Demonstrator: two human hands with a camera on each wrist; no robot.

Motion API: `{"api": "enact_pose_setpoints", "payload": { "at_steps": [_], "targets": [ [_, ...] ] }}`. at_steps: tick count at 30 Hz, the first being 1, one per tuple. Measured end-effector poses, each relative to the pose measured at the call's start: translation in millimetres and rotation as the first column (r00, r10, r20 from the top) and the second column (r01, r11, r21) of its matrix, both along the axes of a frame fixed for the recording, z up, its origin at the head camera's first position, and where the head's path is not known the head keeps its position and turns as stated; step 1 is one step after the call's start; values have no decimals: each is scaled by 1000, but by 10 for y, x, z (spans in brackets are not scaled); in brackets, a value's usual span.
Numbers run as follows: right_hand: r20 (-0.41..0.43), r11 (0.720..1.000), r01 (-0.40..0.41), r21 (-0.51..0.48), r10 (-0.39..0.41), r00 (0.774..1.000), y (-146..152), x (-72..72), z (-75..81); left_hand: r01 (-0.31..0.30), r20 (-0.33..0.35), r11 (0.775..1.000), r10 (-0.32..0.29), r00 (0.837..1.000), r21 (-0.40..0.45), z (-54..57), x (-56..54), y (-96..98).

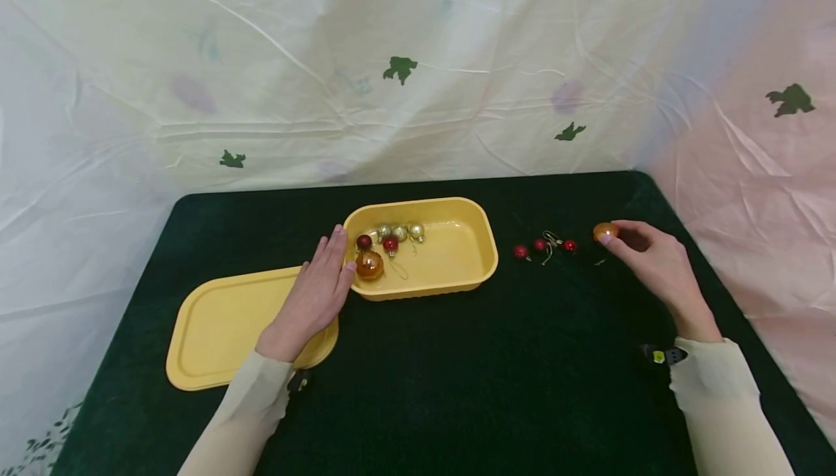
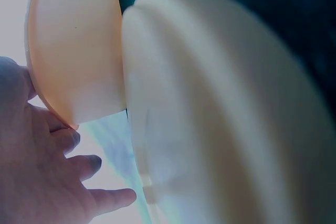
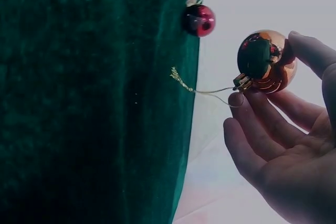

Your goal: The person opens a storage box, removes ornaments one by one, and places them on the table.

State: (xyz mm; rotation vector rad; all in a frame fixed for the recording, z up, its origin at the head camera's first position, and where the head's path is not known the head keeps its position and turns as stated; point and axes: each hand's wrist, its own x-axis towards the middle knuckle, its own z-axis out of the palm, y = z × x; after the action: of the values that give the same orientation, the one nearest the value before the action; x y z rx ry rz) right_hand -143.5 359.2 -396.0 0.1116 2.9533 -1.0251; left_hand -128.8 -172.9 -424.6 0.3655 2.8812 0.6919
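Observation:
Between the thumb and fingers of my right hand is a shiny orange bauble, its gold cord loop hanging free. My left hand lies with straight fingers against the left end of the yellow container. Inside that container, toward its left side, sit another orange bauble, a dark red bauble, a red bauble and several small gold baubles. To the left of my right hand, small red baubles with gold cords lie on the table.
A yellow lid lies flat on the dark green table, partly beneath my left hand and forearm. Behind the table hangs a pale patterned cloth, which continues down both sides.

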Motion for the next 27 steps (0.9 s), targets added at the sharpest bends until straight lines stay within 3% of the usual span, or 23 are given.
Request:
{"api": "enact_pose_setpoints", "payload": {
  "at_steps": [11,27],
  "targets": [
    [64,998,-52,42,49,997,10,-185,-123,-6,1,1000,6,1000,0,4,11,-1],
    [180,989,-133,72,118,977,85,-286,-215,-4,2,1000,4,1000,11,14,6,1]
  ]
}}
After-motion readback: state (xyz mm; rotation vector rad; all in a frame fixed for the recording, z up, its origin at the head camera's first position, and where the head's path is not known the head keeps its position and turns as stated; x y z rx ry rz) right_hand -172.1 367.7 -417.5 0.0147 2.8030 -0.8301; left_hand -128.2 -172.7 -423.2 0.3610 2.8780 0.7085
